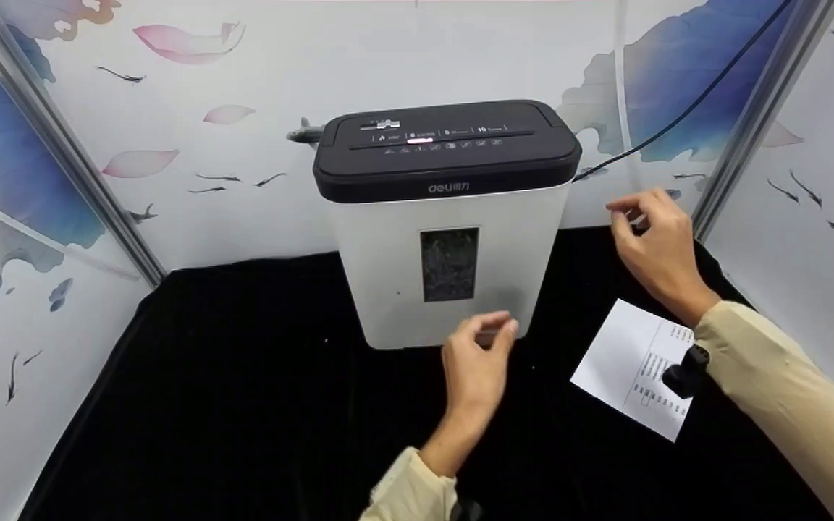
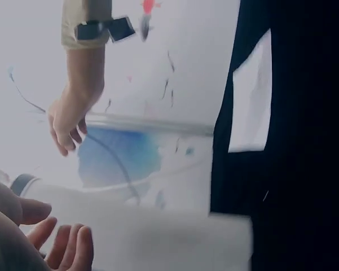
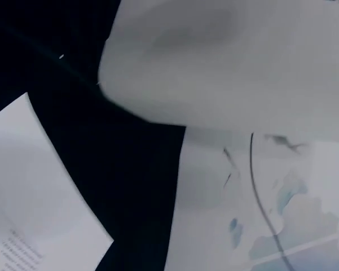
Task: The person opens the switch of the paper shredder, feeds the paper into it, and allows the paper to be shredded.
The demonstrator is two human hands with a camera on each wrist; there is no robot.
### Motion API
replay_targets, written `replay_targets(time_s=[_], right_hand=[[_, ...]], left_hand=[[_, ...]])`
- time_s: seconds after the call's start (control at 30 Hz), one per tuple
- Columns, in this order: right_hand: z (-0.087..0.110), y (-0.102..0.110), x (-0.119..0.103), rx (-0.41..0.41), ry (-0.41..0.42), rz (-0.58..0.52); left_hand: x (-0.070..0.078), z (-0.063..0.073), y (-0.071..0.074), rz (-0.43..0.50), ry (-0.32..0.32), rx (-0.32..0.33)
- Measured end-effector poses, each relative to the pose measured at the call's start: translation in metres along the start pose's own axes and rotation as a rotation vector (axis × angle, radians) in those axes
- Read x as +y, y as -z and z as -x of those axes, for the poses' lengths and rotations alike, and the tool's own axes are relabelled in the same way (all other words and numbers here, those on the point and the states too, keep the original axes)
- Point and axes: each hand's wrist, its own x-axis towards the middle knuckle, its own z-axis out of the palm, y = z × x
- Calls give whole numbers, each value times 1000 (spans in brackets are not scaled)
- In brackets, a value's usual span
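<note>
A paper shredder (image 1: 381,253) with a white bin and dark top stands upright against the back wall. The slot on its top (image 1: 453,155) shows no sheet in it, and a small light glows beside the slot. My left hand (image 1: 476,365) hovers in front of the bin's lower right, fingers loosely bent, holding nothing. To the right of the shredder, my right hand (image 1: 656,250) is raised with relaxed, bent fingers and nothing between them. Below it lies a printed sheet of paper (image 1: 612,358), partly covered by the right sleeve and wrist camera.
A black cloth (image 1: 229,391) covers the table. Printed panels (image 1: 424,65) in metal frames enclose the back and sides. A black cord (image 1: 699,101) runs from behind the shredder up to the right. Tiny white scraps dot the cloth.
</note>
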Motion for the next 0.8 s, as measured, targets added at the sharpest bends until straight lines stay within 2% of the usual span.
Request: replay_targets(time_s=[0.1,0.3,0.37,0.47,0.6,0.8], right_hand=[[13,3,14,-86,-35,32],[35,14,46,-255,-115,118],[40,18,57,-311,-148,135],[49,20,75,-397,-194,155],[65,23,97,-482,-245,164],[82,31,121,-606,-361,192]], left_hand=[[-9,13,-14,106,138,-69],[-23,36,-41,389,475,-183],[-29,40,-49,446,548,-205],[-38,46,-61,500,614,-213],[-47,55,-78,529,669,-188],[-54,59,-97,504,706,-112]])
